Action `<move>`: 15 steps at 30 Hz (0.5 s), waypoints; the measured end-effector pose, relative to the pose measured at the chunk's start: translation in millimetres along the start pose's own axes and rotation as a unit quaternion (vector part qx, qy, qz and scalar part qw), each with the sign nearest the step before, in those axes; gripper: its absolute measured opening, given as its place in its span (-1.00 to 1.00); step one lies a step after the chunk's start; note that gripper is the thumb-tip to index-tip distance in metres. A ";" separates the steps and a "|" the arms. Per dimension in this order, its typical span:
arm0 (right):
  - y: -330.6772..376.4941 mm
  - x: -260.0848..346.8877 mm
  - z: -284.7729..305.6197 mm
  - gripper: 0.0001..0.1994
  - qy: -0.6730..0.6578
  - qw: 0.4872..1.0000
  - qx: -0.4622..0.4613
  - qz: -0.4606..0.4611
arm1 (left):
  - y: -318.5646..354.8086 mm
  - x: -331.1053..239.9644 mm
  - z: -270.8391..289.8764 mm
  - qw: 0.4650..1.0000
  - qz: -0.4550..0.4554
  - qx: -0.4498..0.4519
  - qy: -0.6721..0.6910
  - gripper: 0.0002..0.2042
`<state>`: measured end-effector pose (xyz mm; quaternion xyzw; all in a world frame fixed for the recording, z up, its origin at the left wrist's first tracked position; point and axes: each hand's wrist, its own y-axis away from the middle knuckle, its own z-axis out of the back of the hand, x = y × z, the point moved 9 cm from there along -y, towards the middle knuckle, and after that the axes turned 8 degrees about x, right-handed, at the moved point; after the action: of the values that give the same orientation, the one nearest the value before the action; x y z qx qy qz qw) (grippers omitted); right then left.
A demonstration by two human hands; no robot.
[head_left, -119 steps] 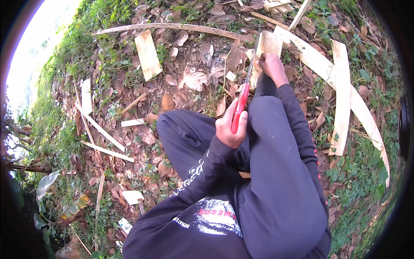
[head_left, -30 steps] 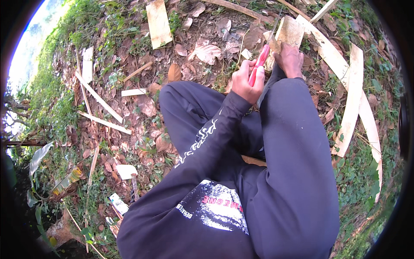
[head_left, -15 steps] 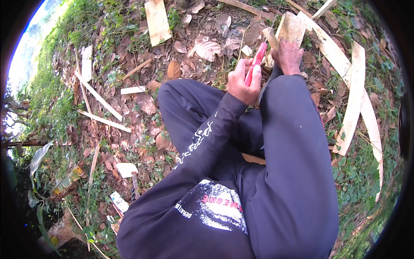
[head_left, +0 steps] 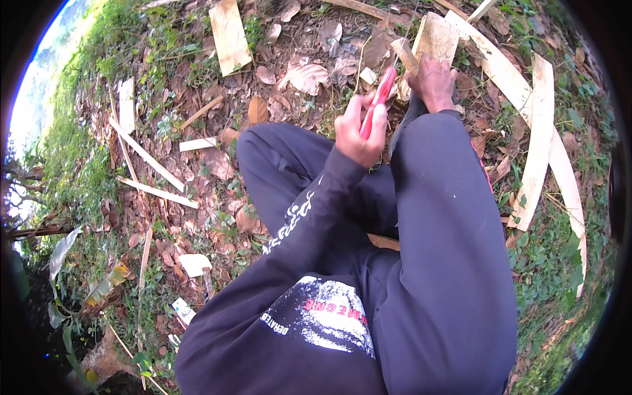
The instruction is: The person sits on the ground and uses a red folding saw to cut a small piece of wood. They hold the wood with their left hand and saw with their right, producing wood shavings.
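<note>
My left hand (head_left: 361,130) is closed around the red handle of a knife (head_left: 379,102), held upright just left of my raised right knee. Its thin blade is hard to make out against the leaves. Beyond the knee, my right hand (head_left: 434,84) grips the near end of a pale wood block (head_left: 437,38). A narrow split piece of wood (head_left: 404,55) leans off the block's left side, close to the knife's upper end. My right forearm is hidden behind the knee.
Long pale wood strips (head_left: 536,141) lie on the right. A short board (head_left: 230,38) rests at the upper left, with several thin slats (head_left: 150,155) below it. Dry leaves (head_left: 307,76) and grass cover the ground around my dark-trousered legs (head_left: 454,250).
My left hand has drawn the knife slightly left and toward me, away from the block. My right hand keeps its grip on the wood. The whole view has shifted a little.
</note>
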<state>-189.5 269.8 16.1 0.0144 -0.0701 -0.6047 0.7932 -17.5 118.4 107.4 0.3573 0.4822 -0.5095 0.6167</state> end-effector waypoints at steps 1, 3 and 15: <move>-2.0 -6.4 -1.2 -0.46 -0.004 1.000 0.014 -0.007 | 15.7 -4.9 2.1 1.000 0.010 0.013 0.000 -0.77; -1.7 -8.4 -1.6 -0.44 -0.021 0.999 0.045 -0.023 | 56.4 -3.4 16.6 1.000 0.021 0.017 0.000 -0.73; -1.3 -8.4 4.4 -0.52 -0.056 0.997 0.054 -0.008 | 38.5 13.6 3.1 0.995 0.053 0.021 0.076 -0.78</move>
<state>-193.5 277.8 19.5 0.0242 -0.1466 -0.6059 0.7815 20.9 120.3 93.3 0.4327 0.4974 -0.4574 0.5968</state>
